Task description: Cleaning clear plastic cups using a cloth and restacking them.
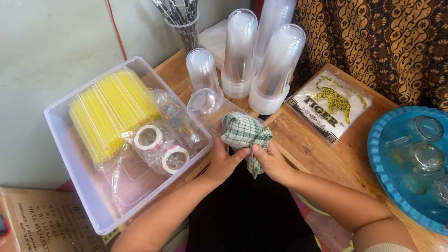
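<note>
Both hands work at the near edge of the wooden counter: the left hand steadies a clear glass jug lying on its side, while the right hand pinches a green-and-white checked cloth bunched over the jug's open end. By the look of it the wiping is mid-way, the cloth covering the near part and the far, rounded end bare. A clear tray of yellow straws sits left, stacked plastic cups far, and a blue tray of glasses right.
</note>
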